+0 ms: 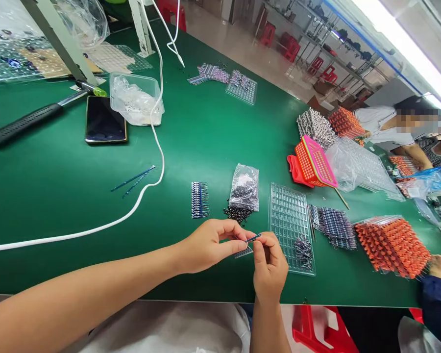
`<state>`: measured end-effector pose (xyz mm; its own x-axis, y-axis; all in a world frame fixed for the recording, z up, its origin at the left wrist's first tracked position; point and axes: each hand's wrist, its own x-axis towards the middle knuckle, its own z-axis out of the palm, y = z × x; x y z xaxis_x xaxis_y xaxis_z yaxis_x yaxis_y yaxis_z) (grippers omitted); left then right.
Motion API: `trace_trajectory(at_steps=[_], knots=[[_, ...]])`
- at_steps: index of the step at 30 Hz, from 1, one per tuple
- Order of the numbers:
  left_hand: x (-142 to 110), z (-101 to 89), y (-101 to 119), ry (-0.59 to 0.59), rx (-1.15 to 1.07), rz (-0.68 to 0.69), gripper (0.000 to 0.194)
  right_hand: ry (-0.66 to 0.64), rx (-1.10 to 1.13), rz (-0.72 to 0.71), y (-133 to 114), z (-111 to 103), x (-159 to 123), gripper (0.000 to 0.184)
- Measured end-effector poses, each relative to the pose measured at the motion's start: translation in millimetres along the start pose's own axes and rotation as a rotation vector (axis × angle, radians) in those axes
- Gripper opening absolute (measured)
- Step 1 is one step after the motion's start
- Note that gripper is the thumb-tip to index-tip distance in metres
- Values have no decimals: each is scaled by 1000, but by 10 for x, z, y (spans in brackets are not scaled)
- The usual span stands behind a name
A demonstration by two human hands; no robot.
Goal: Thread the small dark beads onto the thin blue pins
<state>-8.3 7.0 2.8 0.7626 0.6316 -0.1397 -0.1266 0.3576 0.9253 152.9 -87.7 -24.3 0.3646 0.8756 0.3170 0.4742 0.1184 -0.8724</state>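
My left hand [215, 247] and my right hand [271, 264] meet near the table's front edge. Both pinch a thin, dark blue strip-like part [253, 238] between thumb and fingers; its exact kind is too small to make out. Just under the fingertips, partly hidden, lies a small patch of thin-legged pieces [243, 252]. Beyond the hands is a heap of small dark beads [238, 214], spilling by a clear bag [244, 186] of more beads. A neat row of blue-and-white pieces with thin pins [200, 200] lies left of the bag.
A clear celled tray [287, 211] with loose pins [303, 252] lies right, beside stacked blue pieces [336, 228] and orange pieces [393, 245]. A pink basket [318, 162] stands behind. Leftward are a white cable [132, 212], phone [106, 120], hammer [25, 122] and plastic box [137, 100]. Co-workers sit right.
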Motion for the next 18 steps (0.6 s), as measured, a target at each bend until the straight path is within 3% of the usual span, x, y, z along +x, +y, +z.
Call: trace_trajectory(at_steps=[8, 18], knots=[[-34, 65, -13, 35, -75, -20, 10, 138, -195, -251, 63, 52, -53, 19], [-42, 54, -44, 12, -22, 7, 6, 185, -206, -272, 62, 58, -69, 21]])
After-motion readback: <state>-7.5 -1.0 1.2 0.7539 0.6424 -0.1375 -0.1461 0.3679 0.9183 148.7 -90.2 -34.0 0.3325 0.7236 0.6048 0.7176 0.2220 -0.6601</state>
